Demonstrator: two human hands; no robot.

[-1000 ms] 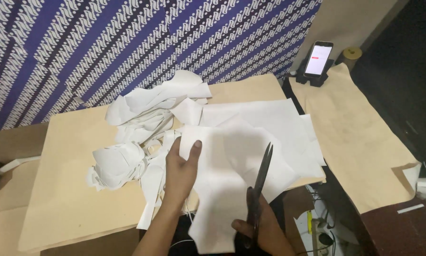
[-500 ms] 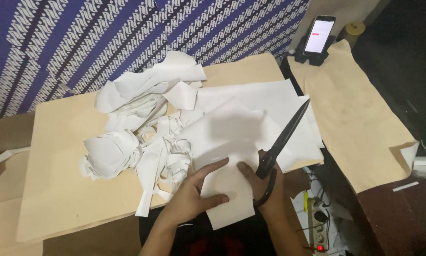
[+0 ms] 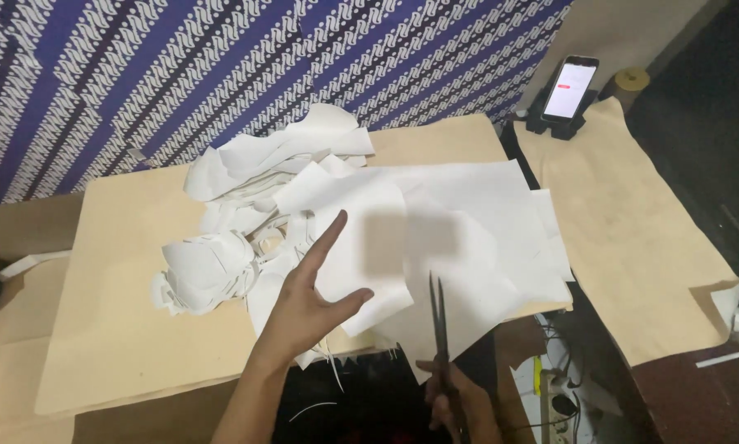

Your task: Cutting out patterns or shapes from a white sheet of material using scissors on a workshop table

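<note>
Setting: a small craft or tailoring workshop, likely home-based. Evidence follows. Counter (image 3: 123, 345) is covered with brown kraft paper, used as a cutting surface. On the counter: a heap of white paper offcuts (image 3: 221, 255) and larger white sheets (image 3: 468, 205) just right of that heap. Behind the counter hangs a blue-and-white batik-patterned cloth (image 3: 221, 66) as backdrop. Right of the counter, a second brown paper sheet (image 3: 632, 247) covers another surface, with a phone on a stand (image 3: 568, 90) at its far end. Below the counter's right edge: a power strip with cables (image 3: 554, 395). Lighting dim.
</note>
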